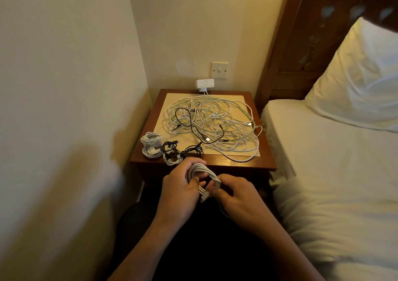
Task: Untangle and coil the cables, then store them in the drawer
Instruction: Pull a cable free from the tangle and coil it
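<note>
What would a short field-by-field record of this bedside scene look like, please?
left hand: holds the looped white cable
right hand: pinches that cable near its lower end
finished: white coils and black coils at the bedside table's front-left corner
remaining: tangle of cables on the table's middle
drawer: not in view

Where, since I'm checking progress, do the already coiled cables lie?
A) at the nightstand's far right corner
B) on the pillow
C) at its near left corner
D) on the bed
C: the white coils and black coils sit at the near left corner of the nightstand, beside the tangle; the left hand and right hand hold another white cable.
</note>
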Demonstrator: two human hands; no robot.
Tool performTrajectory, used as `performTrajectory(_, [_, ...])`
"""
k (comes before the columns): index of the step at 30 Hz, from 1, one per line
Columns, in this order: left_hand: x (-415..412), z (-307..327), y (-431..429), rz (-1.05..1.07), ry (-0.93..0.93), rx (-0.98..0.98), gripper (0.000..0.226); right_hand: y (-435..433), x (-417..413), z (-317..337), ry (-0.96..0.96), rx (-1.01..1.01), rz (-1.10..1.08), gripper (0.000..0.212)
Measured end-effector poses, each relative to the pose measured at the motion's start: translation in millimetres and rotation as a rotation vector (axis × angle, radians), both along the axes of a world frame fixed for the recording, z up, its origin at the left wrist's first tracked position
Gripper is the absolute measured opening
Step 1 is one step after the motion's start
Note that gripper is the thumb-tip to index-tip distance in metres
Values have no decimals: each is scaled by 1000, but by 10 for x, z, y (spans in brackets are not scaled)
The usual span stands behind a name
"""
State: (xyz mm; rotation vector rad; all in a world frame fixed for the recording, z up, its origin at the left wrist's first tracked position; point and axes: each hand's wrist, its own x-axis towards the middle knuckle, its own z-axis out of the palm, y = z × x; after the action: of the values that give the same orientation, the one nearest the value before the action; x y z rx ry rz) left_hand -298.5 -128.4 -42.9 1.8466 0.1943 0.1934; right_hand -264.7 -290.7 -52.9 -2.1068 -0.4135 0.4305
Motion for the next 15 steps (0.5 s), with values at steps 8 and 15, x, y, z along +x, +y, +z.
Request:
performTrajectory(8, [-12,-18,154,-237,95,257,48,-118,43,13,60,153,-28,32])
performTrajectory(15, [75,-38,153,-32,68,-258,45,-74,7,21,157,445,-230,17])
